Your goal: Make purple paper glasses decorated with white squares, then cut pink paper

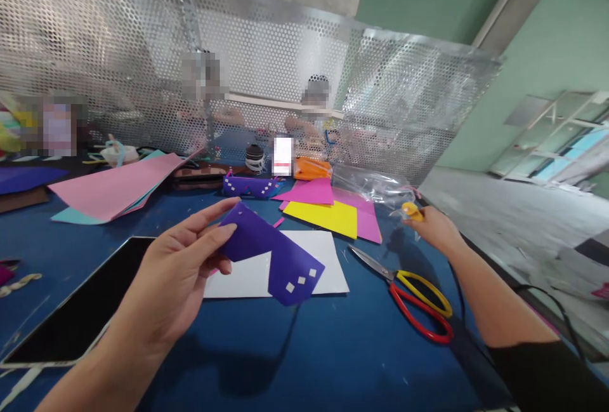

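Mid-craft: left hand pinched purple cutout; right hand gripped yellow thing, maybe glue. Next needed careful dabbing.

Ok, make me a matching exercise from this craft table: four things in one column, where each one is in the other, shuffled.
Things:
1. purple paper cutout
2. scissors
3. small yellow object
4. tablet

Places:
A. lying on the blue table, right of the white sheet
B. pinched in the left hand
C. flat at the table's left edge
D. in the right hand

Pairs: 1-B, 2-A, 3-D, 4-C
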